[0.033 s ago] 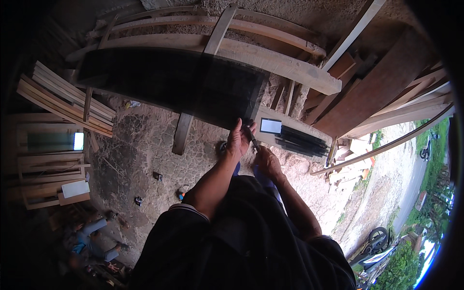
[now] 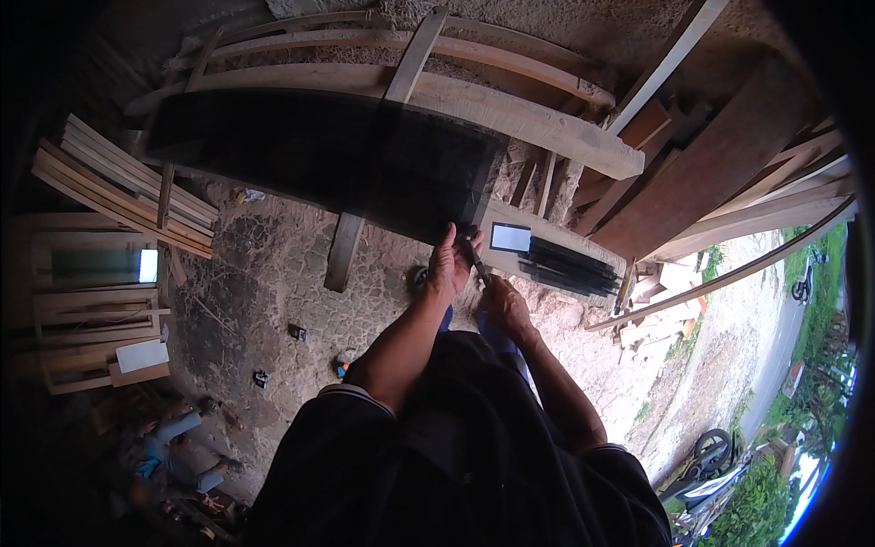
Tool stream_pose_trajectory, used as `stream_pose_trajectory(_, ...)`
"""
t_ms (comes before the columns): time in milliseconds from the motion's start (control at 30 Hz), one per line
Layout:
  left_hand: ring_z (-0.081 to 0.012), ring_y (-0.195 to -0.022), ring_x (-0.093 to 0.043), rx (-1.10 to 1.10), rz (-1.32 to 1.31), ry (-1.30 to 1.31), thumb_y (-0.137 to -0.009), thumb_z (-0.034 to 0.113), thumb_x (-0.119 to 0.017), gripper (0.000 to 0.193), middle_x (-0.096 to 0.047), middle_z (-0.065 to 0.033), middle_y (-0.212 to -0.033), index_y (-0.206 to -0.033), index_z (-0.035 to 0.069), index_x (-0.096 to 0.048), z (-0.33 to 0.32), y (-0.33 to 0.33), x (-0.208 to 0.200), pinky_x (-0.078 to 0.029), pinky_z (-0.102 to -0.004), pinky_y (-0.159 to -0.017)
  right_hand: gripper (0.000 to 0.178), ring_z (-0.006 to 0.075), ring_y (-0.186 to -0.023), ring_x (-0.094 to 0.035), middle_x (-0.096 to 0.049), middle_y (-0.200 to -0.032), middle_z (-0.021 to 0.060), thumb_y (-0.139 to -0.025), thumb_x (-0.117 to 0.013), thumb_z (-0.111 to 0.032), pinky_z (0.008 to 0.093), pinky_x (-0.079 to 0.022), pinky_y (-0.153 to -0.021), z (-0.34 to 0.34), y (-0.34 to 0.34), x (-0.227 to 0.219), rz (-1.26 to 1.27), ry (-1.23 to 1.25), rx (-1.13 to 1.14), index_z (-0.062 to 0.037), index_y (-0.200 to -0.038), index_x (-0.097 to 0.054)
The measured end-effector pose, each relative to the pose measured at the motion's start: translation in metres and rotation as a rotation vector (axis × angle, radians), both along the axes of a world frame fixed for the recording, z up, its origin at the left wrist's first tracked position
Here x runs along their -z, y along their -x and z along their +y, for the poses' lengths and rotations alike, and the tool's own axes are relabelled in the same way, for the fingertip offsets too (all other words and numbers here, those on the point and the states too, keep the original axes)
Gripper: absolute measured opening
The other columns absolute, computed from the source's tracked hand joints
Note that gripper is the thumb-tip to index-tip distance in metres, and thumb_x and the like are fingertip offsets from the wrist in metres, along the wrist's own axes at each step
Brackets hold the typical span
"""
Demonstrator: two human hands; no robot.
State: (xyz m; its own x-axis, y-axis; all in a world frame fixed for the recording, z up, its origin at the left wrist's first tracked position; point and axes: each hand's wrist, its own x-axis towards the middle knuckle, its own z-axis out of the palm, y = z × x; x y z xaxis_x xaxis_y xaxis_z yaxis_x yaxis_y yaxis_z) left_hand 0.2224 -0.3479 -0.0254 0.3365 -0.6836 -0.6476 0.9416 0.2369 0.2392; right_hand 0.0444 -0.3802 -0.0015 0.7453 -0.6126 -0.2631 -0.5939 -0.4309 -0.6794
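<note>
A long sheet of dark tinted glass (image 2: 301, 150) lies across wooden supports in front of me. My left hand (image 2: 445, 268) is at its near right corner, palm partly up and thumb pointing away. Its fingers curl around the upper end of a dark slim tool (image 2: 478, 263); whether they also touch the glass is hard to tell. My right hand (image 2: 507, 306) grips the lower end of this tool, which slants between both hands. The tool's exact kind is too dark to make out.
Right of the corner, a flat device with a pale screen (image 2: 510, 237) and several dark strips (image 2: 570, 267) lie on a wooden board. A wooden bar (image 2: 344, 251) juts out under the glass. Stacked planks (image 2: 128, 196) stand left. A person (image 2: 173, 447) sits at lower left.
</note>
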Motion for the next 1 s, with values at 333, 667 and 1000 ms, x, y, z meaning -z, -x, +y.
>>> stream_pose_trajectory(333, -0.0336, -0.115, -0.060, -0.043, -0.008, 0.021, -0.082, 0.047, -0.075, 0.071, -0.059, -0.0216, -0.117, -0.117, -0.009, -0.048, -0.008, -0.004, 0.004, -0.045, -0.0459, -0.106, 0.026, 0.0470, -0.084, -0.060, -0.061, -0.088, 0.0270, -0.095, -0.051, -0.019, 0.0564, -0.046, -0.070, -0.015, -0.008, -0.004, -0.075, 0.033, -0.026, -0.0038, -0.116, -0.049)
stream_pose_trajectory(667, -0.0330, -0.112, -0.062, -0.051, 0.014, 0.014, -0.081, 0.047, -0.075, 0.070, -0.059, -0.0211, -0.117, -0.117, -0.007, -0.048, -0.009, -0.002, 0.006, -0.046, -0.0455, -0.105, 0.026, 0.0460, -0.085, -0.061, -0.062, -0.089, 0.0259, -0.094, -0.052, -0.018, 0.0549, -0.048, -0.072, -0.025, -0.005, -0.008, -0.086, -0.031, -0.063, -0.0034, -0.115, -0.049)
stream_pose_trajectory(1000, -0.0317, -0.111, -0.062, -0.049, 0.011, -0.009, -0.080, 0.048, -0.077, 0.064, -0.063, -0.0150, -0.111, -0.112, -0.003, -0.056, -0.009, -0.001, 0.000, -0.043, -0.0444, -0.105, 0.027, 0.0459, -0.086, -0.061, -0.062, -0.091, 0.0249, -0.096, -0.050, -0.021, 0.0553, -0.049, -0.071, -0.026, -0.006, -0.013, -0.041, 0.013, -0.070, -0.0078, -0.119, -0.048)
